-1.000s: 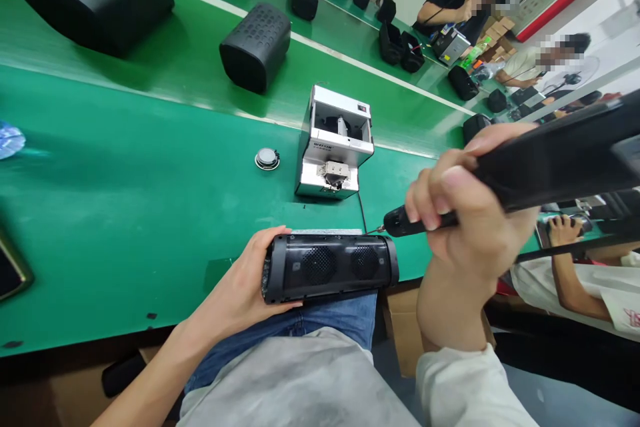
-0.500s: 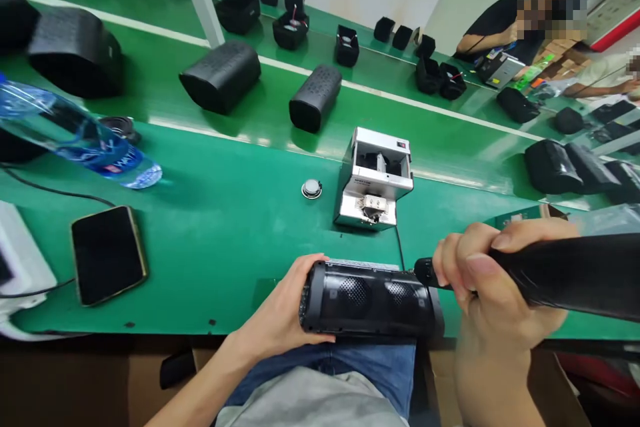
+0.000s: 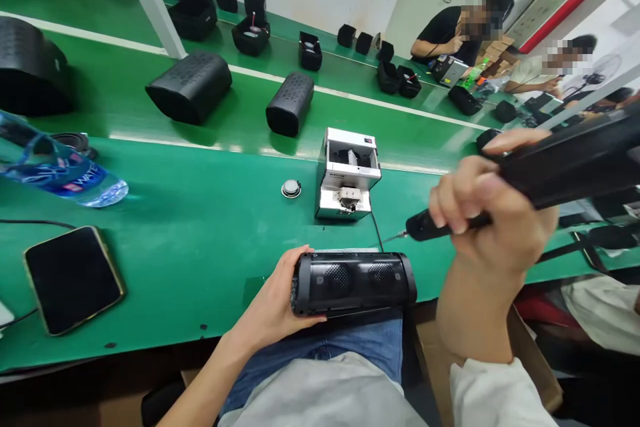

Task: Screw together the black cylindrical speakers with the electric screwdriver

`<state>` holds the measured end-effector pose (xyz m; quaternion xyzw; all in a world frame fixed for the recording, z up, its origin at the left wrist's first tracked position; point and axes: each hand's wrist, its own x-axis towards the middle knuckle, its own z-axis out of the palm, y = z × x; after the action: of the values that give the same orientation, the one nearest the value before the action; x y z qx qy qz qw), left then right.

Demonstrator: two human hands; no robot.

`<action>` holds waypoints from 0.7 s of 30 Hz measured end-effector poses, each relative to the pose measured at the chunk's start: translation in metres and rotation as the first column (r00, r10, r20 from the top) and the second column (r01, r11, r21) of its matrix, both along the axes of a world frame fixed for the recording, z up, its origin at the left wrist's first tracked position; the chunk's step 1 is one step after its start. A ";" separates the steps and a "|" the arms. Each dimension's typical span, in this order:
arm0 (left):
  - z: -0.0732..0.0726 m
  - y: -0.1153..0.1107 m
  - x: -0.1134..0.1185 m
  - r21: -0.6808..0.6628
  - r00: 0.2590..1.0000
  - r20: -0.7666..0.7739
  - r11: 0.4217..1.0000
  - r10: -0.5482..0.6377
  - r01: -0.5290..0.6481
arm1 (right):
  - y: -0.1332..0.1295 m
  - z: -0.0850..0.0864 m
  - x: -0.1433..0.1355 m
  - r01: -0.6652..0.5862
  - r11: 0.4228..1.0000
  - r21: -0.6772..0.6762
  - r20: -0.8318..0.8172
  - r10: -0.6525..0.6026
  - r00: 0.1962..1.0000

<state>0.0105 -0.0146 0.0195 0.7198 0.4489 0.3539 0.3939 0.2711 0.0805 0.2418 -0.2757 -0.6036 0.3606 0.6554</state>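
Right at the edge of the bench, over the person's lap, the left hand (image 3: 273, 310) wraps its fingers around the end of a black cylindrical speaker (image 3: 353, 282), pinning it on its side against the green table (image 3: 200, 267) with its two round grilles facing up. The right hand (image 3: 487, 223) is clenched around a black electric screwdriver (image 3: 530, 180), whose thin bit hangs in the air just above and to the right of the speaker, not touching it. To me this looks like the fastening step, between screws; the next move, I would judge, calls for a screw on the bit and then a steady, square aim into a hole at the speaker's end while the left hand keeps the body from rolling. Just behind sits a small white screw feeder box (image 3: 347, 173), open on top, with dark parts inside that I cannot make out, and a loose round speaker driver (image 3: 291, 188) lies beside it. Off to the left lie a phone (image 3: 73, 278) and a water bottle (image 3: 60, 170) on its side. Farther back, black speaker housings (image 3: 290, 103) rest on the belt, and beyond them small open black shells (image 3: 251, 33), one showing wires inside, where other people sit working.
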 end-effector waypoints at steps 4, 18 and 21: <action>-0.002 0.000 0.000 0.013 1.000 -0.001 1.000 0.006 -0.006 | 0.030 0.010 -0.027 0.222 0.954 0.203 -0.066 -0.212 0.975; 0.001 0.001 0.001 0.038 1.000 -0.006 0.999 -0.010 0.010 | 0.087 -0.032 -0.050 0.172 0.960 0.222 0.049 -0.187 0.981; 0.001 0.001 0.000 0.041 1.000 -0.014 0.999 -0.016 0.016 | 0.083 -0.033 -0.050 0.160 0.968 0.195 0.060 -0.175 0.983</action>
<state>0.0109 -0.0131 0.0207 0.7336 0.4384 0.3551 0.3788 0.2209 0.1636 0.2090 -0.2758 -0.6345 0.2342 0.6830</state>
